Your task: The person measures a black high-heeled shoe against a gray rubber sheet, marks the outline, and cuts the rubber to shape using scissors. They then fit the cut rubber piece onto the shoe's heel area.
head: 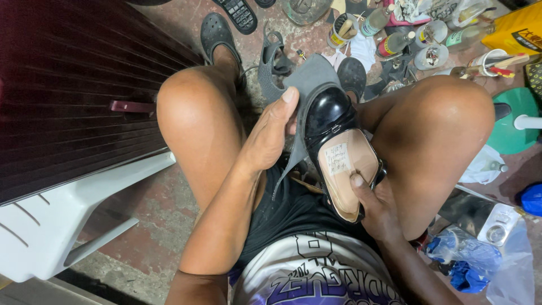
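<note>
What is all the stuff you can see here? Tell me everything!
shoe: one, shiny black, tan insole, between the knees
grey sheet: one, against the shoe's toe
bottles and cans: several, mixed colours, floor beyond the knees
clog: one, dark, on a foot
plastic chair: one, white, at left
plastic bags: some, blue and clear, at right
left hand: holds the grey sheet
right hand: grips the shoe's heel

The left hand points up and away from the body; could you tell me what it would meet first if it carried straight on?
Probably the grey sandal on the floor beyond the left hand, though depth is unclear.
</note>
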